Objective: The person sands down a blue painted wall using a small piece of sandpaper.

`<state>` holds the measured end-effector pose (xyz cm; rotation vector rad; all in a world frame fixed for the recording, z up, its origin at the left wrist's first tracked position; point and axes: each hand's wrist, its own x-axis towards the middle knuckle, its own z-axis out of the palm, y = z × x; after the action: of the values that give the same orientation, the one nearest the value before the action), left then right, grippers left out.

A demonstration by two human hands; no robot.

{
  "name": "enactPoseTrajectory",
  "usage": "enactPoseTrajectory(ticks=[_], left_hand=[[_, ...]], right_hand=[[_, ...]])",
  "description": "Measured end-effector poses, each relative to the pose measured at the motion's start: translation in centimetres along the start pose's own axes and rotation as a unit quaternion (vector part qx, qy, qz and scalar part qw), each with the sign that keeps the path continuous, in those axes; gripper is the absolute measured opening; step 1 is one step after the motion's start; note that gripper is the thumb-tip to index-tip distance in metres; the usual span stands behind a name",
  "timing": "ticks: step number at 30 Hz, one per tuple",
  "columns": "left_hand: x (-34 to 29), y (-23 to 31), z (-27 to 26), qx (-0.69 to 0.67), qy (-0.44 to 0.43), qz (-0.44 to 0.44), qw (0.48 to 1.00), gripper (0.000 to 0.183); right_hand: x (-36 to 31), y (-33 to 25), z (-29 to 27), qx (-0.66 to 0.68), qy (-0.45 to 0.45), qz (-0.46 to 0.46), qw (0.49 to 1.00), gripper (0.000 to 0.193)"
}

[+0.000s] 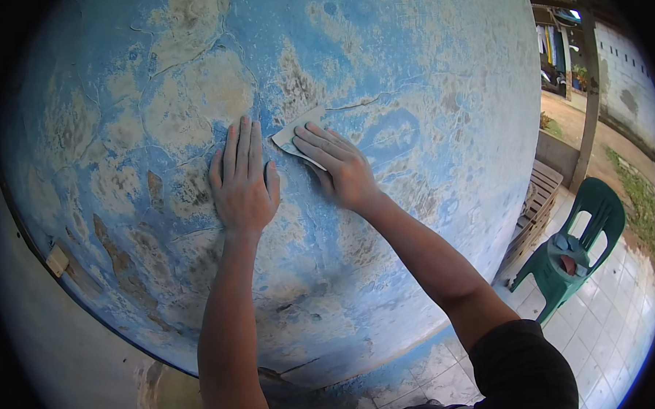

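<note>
A blue wall (402,77) with peeling, stained paint fills most of the view in front of me. My left hand (245,190) lies flat against it, fingers stretched upward and thumb apart, holding nothing. Just to its right, my right hand (346,173) presses a pale sheet of sandpaper (287,139) to the wall. Its fingers lie over the sheet and the thumb is tucked below, partly hidden. One corner of the sheet sticks out to the left of the fingertips. Bare, greyish patches and cracks surround both hands.
A green plastic chair (598,218) stands on the tiled floor (596,324) at the right, with grey and reddish things on its seat. Behind it is a slatted wooden bench (539,199). A small beige wall fitting (57,260) sits at the wall's left edge. A post (588,113) rises beyond.
</note>
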<state>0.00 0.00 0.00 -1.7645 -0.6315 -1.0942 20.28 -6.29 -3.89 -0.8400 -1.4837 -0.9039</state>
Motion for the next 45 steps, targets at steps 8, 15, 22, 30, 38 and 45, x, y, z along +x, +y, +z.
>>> enactPoseTrajectory(ticks=[8,15,22,30,38,45], left_hand=[[0.2,0.4,-0.1,-0.012,0.021,-0.006,1.000,0.062],[-0.6,0.0,0.3,-0.067,0.025,0.027,0.997,0.063],[-0.5,0.4,0.4,-0.090,0.048,0.044,0.994,0.065],[-1.2,0.0,0.6,-0.147,0.061,0.072,0.985,0.065],[-1.2,0.5,0.9,-0.135,0.070,0.065,0.986,0.063],[-1.6,0.2,1.8,-0.154,0.108,0.060,0.980,0.065]], right_hand=[[0.7,-0.1,2.1,-0.050,0.189,0.118,0.974,0.037],[0.5,-1.2,0.4,0.029,-0.057,-0.058,0.996,0.039],[1.4,2.5,0.0,-0.063,0.209,0.134,0.967,0.037],[0.2,-0.5,0.2,0.023,-0.042,-0.041,0.998,0.038],[0.7,1.2,1.5,-0.078,0.196,0.114,0.971,0.041],[0.3,3.5,-3.0,-0.083,-0.074,-0.104,0.988,0.050]])
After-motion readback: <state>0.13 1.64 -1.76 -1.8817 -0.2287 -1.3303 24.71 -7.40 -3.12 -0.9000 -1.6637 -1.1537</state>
